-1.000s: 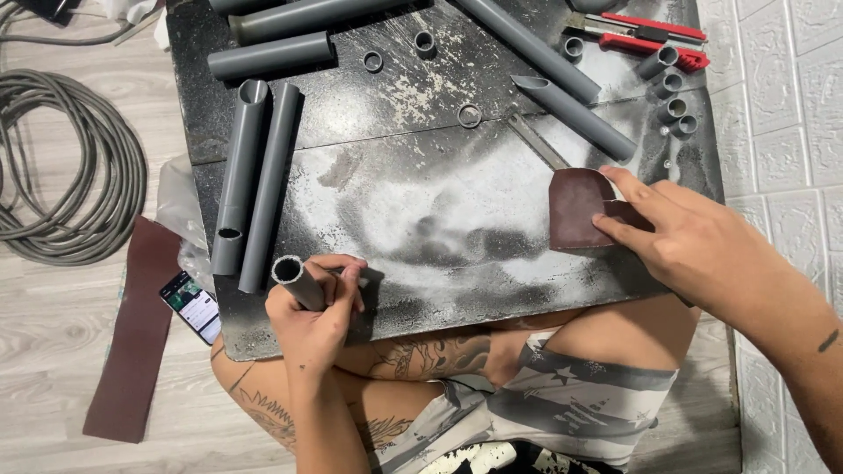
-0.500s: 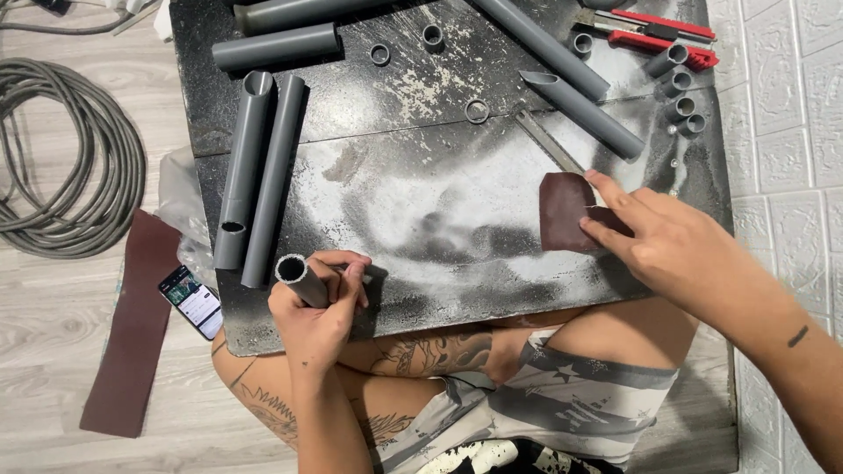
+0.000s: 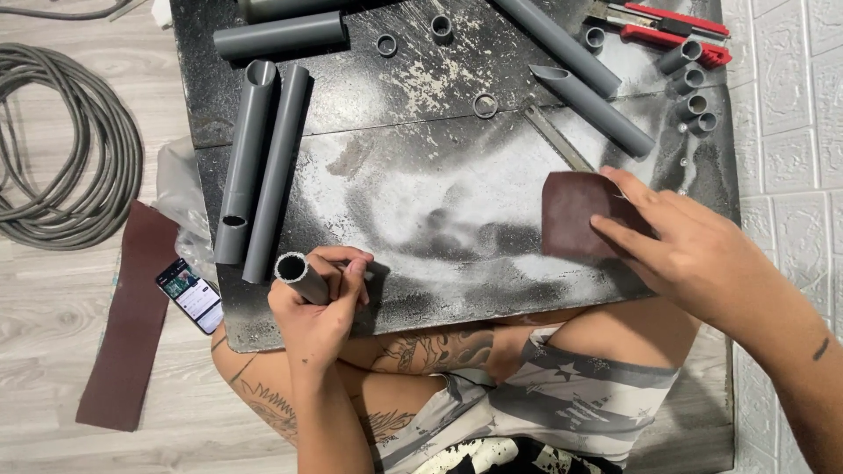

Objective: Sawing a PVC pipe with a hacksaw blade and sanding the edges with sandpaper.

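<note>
My left hand (image 3: 323, 309) grips a short grey pipe piece (image 3: 299, 274) at the near left edge of the dusty black board (image 3: 439, 202), its open end facing up and left. My right hand (image 3: 694, 250) rests fingers-down on a brown sandpaper sheet (image 3: 575, 213) lying flat on the board's right side, pinching its right edge. Two long grey pipes (image 3: 263, 167) lie side by side just beyond my left hand.
More grey pipes (image 3: 590, 95), short pipe rings (image 3: 486, 105) and cut stubs (image 3: 691, 79) lie across the far board. A red-handled cutter (image 3: 676, 22) sits at the far right. A coiled hose (image 3: 61, 149), a brown sandpaper strip (image 3: 127, 325) and a phone (image 3: 189, 294) lie on the floor to the left.
My right hand has shifted slightly toward me and left over the sandpaper sheet. My left hand keeps holding the short pipe in the same spot.
</note>
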